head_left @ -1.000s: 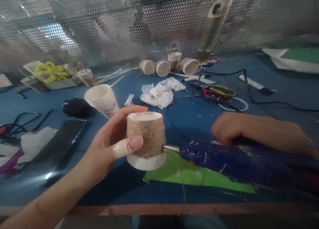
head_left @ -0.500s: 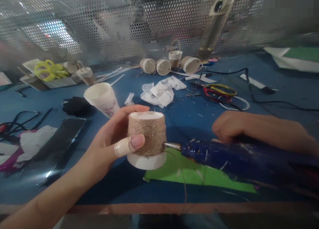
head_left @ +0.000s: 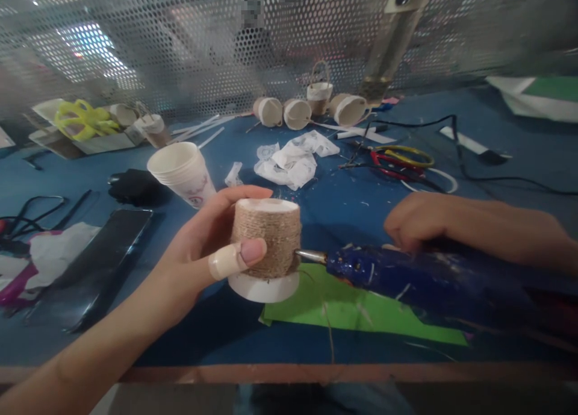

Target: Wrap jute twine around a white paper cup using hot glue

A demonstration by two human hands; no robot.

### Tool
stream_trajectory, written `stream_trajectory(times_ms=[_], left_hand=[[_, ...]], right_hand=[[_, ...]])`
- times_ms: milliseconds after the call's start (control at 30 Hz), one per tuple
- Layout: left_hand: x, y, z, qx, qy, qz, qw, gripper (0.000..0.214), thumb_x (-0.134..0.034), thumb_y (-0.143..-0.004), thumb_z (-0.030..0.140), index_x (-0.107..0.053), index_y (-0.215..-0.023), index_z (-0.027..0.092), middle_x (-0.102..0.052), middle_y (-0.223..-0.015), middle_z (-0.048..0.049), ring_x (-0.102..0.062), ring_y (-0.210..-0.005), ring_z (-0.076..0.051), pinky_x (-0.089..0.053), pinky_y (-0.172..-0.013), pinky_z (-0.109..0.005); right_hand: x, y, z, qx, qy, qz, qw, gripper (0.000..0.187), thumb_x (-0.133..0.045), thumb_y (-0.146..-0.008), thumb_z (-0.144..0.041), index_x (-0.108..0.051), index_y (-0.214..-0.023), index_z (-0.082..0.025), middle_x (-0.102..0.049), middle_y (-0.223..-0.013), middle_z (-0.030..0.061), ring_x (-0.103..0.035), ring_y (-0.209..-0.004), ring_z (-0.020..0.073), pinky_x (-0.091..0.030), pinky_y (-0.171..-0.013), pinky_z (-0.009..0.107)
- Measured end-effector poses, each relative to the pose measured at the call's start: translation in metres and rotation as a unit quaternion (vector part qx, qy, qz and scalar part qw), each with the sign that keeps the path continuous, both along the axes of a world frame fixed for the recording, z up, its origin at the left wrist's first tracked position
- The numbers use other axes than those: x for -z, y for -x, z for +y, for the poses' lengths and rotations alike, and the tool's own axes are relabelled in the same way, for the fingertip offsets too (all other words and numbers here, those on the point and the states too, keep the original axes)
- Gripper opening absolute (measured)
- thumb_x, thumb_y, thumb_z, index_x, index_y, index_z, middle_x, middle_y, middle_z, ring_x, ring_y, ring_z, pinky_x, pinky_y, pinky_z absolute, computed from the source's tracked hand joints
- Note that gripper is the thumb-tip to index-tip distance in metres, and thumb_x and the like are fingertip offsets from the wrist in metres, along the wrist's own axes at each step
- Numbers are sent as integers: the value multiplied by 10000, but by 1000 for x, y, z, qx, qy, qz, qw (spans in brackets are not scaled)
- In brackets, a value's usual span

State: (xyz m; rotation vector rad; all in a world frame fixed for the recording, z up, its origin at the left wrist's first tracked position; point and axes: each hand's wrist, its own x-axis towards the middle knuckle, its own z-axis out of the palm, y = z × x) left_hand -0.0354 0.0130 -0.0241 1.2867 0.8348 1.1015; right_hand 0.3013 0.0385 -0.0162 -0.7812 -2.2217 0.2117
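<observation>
My left hand (head_left: 194,255), its thumb wrapped with a bandage, grips an upside-down paper cup (head_left: 282,237) wound with brown twine. A white band at the cup's rim shows below the winding, and the base faces up. In my right hand (head_left: 456,222) is a blue hot glue gun (head_left: 383,276), partly blurred; the fingers' hold is partly hidden behind it. Its metal nozzle meets the lower right side of the twine. A loose twine end (head_left: 330,330) trails down from the cup over a green sheet (head_left: 361,309) on the table.
Stacked paper cups (head_left: 180,171) stand to the left, near a black phone (head_left: 108,264). Crumpled white paper (head_left: 291,159) lies ahead. Scissors (head_left: 401,159) and a black cable (head_left: 456,144) are at right. Several twine-covered cups (head_left: 318,102) line the back by a perforated metal screen (head_left: 217,53).
The nozzle has moved slightly upward in view along with the cup, staying against the twine. My camera view has shifted a little; both hands keep their hold.
</observation>
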Motion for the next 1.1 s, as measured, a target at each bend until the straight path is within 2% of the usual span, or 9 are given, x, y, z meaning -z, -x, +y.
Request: stream_trajectory(times_ms=[167, 267, 400, 567, 733, 867, 967, 1100], left_hand=[[-3, 3, 0, -19, 5, 45, 999, 367, -964, -1046, 349, -908, -1396, 442, -903, -1305, 48, -851, -1164, -204, -700, -896, -179], [-4, 4, -1, -20, 2, 49, 999, 363, -957, -1054, 348, -903, -1403, 431, -900, -1331, 31, -855, -1197, -224, -711, -916, -202], [-3, 5, -2, -24, -5, 67, 997, 374, -931, -1076, 329, -882, -1438, 409, -888, -1375, 2, -863, -1236, -262, -732, -950, -251], [-4, 3, -2, -25, -13, 85, 996, 381, -933, -1076, 373, -854, -1447, 406, -880, -1402, -6, -872, -1240, -288, -757, -946, -296], [-16, -9, -7, -73, 42, 111, 990, 454, -1027, -987, 480, -843, -1389, 380, -873, -1327, 2, -854, -1203, -254, -718, -932, -251], [-24, -15, -9, -83, 61, 115, 988, 530, -1065, -930, 519, -827, -1379, 369, -873, -1364, -8, -848, -1225, -280, -731, -953, -298], [-24, -15, -8, -79, 63, 118, 988, 524, -1058, -934, 510, -816, -1377, 368, -879, -1342, -14, -855, -1216, -297, -736, -948, -324], [-22, -15, -7, -83, 57, 120, 988, 557, -1076, -911, 515, -818, -1378, 356, -878, -1349, -22, -851, -1208, -300, -731, -939, -327]], right_hand=[[0, -10, 7, -33, 16, -26, 999, 296, -487, -1302, -378, -572, -1020, -346, -775, -978, -44, -796, -808, 184, -562, -717, 376], [3, -8, 4, -42, 17, -39, 998, 302, -453, -1315, -406, -573, -1044, -347, -778, -995, -47, -796, -816, 178, -559, -723, 381], [7, 0, -1, 25, -8, 17, 1000, 405, -409, -1327, -534, -531, -1001, -326, -730, -905, -31, -752, -760, 205, -517, -710, 428], [2, -6, 2, -23, 35, -22, 999, 428, -430, -1316, -580, -573, -996, -334, -803, -999, -17, -769, -774, 213, -528, -687, 421], [1, -2, -4, 27, 50, -15, 998, 640, -175, -1277, -756, -553, -981, -333, -794, -1030, -16, -745, -830, 245, -497, -738, 470], [1, 5, -9, 44, 65, 1, 997, 624, -269, -1278, -763, -568, -946, -327, -780, -994, -9, -739, -819, 248, -484, -743, 479], [3, 5, -8, 37, 70, 8, 997, 645, -249, -1275, -773, -586, -950, -329, -786, -997, -9, -743, -829, 254, -495, -734, 476], [7, -1, -4, 34, 57, -6, 998, 540, -308, -1277, -709, -571, -990, -335, -802, -1004, 0, -731, -811, 268, -494, -733, 499]])
